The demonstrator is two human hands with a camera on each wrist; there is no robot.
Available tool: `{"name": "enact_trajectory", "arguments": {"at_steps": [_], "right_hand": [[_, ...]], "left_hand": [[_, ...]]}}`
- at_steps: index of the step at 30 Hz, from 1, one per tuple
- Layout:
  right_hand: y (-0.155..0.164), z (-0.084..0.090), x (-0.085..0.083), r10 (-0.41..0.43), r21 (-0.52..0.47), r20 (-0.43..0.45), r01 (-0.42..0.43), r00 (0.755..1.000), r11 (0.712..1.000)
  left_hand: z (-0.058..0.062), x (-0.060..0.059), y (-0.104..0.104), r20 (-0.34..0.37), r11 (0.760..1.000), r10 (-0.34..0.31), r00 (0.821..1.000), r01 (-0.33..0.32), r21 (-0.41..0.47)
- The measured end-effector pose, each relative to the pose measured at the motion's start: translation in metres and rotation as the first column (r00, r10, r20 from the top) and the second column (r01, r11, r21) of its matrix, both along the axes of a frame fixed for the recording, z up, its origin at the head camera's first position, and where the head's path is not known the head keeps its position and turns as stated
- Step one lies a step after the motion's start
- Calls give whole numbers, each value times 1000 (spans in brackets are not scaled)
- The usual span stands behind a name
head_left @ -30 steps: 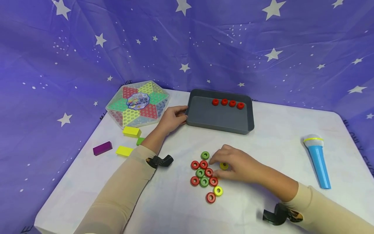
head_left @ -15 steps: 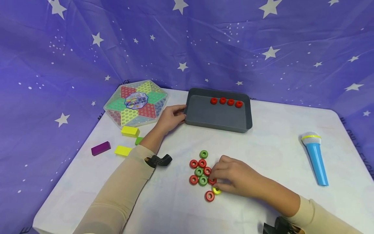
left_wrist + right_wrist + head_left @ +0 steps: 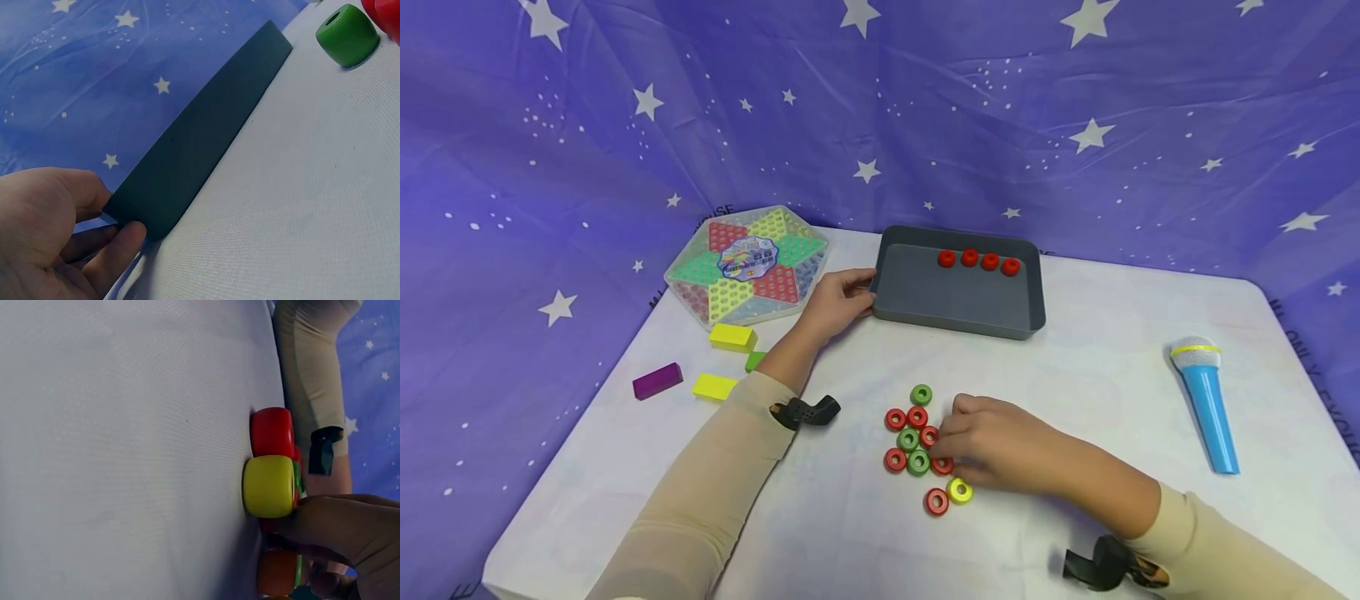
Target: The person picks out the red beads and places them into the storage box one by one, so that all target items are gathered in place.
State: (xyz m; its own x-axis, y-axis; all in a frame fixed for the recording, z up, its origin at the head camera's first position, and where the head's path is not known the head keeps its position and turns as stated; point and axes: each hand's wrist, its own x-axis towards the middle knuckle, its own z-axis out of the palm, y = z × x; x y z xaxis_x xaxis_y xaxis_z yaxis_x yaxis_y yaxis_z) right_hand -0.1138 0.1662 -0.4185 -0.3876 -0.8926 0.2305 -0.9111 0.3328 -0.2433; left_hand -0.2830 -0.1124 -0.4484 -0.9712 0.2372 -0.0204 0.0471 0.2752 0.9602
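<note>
My left hand holds the left end of a dark grey tray. In the left wrist view, its thumb and fingers pinch the tray's corner. A row of several red beads lies inside, near the far wall. My right hand is over a loose group of beads in front, thumb and fingers round a red bead, partly hidden. Beside the thumb sits a yellow bead, with another red bead next to it. Green beads and more red beads lie left of the fingers.
A hexagonal board-game box lies at the back left. Yellow blocks, a purple block and a partly hidden green block lie near the left forearm. A blue toy microphone lies on the right.
My right hand has moved towards the near side of the bead group, its fingers now round a red bead. The yellow bead has shifted slightly right. My left hand stays on the tray.
</note>
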Motion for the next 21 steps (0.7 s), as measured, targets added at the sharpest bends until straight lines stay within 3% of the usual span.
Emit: {"name": "enact_trajectory", "arguments": {"at_steps": [4,12,21], "right_hand": [[-3,-1,0,25,28,-35,-24,999,999],[-1,7,-3,10,71,-16,-9,1000,997],[-4,29,-24,-25,41,46,23,999,999]], "left_hand": [[0,0,0,5,1000,3,1000,-3,-5],[0,-1,1,16,1000,1,1000,-1,-7],[-2,-1,0,12,1000,5,1000,-4,-12]]}}
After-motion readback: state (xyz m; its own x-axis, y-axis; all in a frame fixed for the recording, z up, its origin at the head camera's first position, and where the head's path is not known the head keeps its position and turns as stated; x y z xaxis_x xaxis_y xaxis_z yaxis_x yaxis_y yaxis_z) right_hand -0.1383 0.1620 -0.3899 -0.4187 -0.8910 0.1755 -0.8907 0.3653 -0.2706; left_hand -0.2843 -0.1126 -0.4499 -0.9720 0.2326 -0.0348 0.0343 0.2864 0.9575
